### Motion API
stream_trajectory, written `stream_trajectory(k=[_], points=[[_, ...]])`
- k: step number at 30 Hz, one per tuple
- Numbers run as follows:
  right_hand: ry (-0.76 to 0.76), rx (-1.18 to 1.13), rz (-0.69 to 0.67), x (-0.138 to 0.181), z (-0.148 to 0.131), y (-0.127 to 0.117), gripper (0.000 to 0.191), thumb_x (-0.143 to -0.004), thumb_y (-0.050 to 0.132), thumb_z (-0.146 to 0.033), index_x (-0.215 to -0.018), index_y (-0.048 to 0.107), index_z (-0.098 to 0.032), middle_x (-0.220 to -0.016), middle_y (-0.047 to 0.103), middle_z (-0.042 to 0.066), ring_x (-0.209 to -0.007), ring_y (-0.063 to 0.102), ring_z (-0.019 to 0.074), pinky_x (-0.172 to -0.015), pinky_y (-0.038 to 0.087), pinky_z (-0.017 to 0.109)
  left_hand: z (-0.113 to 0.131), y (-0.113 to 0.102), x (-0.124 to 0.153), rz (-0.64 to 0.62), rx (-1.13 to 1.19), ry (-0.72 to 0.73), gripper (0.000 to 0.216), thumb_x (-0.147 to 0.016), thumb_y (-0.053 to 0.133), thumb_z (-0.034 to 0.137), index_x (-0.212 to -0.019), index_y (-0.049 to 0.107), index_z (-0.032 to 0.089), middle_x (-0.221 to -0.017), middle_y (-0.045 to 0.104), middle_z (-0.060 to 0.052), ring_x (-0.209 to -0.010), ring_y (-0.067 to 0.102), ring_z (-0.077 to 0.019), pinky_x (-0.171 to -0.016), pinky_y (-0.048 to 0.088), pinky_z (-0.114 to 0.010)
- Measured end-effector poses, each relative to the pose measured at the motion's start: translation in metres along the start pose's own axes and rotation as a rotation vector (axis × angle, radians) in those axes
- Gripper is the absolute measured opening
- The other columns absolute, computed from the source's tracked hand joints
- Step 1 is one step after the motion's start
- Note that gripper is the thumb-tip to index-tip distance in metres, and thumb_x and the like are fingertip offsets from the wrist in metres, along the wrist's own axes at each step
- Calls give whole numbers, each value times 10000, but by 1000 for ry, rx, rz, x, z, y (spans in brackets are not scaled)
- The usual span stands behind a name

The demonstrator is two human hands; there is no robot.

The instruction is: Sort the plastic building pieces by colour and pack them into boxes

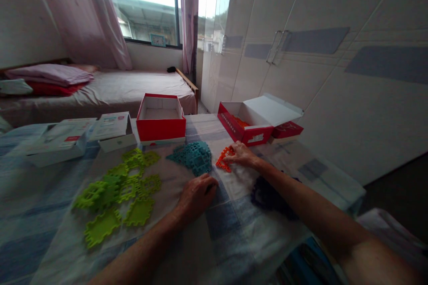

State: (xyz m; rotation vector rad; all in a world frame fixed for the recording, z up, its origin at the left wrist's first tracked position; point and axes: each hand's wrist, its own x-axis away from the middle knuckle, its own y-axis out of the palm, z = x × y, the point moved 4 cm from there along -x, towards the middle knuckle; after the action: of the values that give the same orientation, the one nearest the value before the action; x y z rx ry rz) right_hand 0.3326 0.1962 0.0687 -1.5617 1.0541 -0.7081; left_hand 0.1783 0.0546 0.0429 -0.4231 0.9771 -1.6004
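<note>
My right hand pinches a triangular orange interlocking plastic piece with toothed edges, just above or on the tablecloth in front of the open red box. More orange pieces show inside that box. My left hand rests on the cloth with its fingers curled in, and nothing shows in them. Just beyond it lies a heap of teal interlocking pieces. To the left, several lime-green pieces are spread out, some overlapping. Dark pieces lie under my right forearm, partly hidden by it.
A red box with a white inside stands at the table's far side. Two white boxes sit left of it. The open box's white lid leans right. Behind are a bed and white wardrobes.
</note>
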Motion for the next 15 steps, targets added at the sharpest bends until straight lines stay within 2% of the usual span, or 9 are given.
stream_trajectory(k=[2,4,8,10,15], points=[[9,-107,-25,2,4,-9,247,-718,598,-384,-692,589,-139,-658,532,-2,-612,468,103,-540,336,203,0,1,0,4,-2,-4,229,-821,430,186,-860,654,204,-854,623,-19,-732,580,-130,-672,399,-228],[-33,-257,-63,5,4,-17,226,-778,502,-329,-657,553,-145,-584,472,-33,-555,424,86,-501,296,198,0,1,0,8,-6,-3,224,-818,431,182,-851,651,205,-850,622,-17,-728,578,-127,-663,395,-223],[-165,-469,-231,11,-6,-17,236,-789,470,-339,-715,571,-139,-625,489,-33,-569,431,87,-514,317,197,1,1,0,-9,-7,-2,228,-824,424,187,-841,651,201,-838,617,-19,-728,575,-127,-668,394,-223],[-214,-430,-257,14,-13,-9,195,-757,523,-315,-748,603,-137,-685,538,-11,-638,476,102,-568,354,200,1,0,0,-10,-8,-5,231,-830,422,194,-857,651,201,-839,616,-20,-729,575,-129,-672,394,-227],[-236,-169,-175,15,-26,9,124,-694,594,-223,-783,637,-147,-859,585,46,-779,521,138,-677,385,219,0,1,1,7,-6,7,217,-838,423,205,-839,640,212,-820,608,-12,-716,573,-130,-657,392,-228]])
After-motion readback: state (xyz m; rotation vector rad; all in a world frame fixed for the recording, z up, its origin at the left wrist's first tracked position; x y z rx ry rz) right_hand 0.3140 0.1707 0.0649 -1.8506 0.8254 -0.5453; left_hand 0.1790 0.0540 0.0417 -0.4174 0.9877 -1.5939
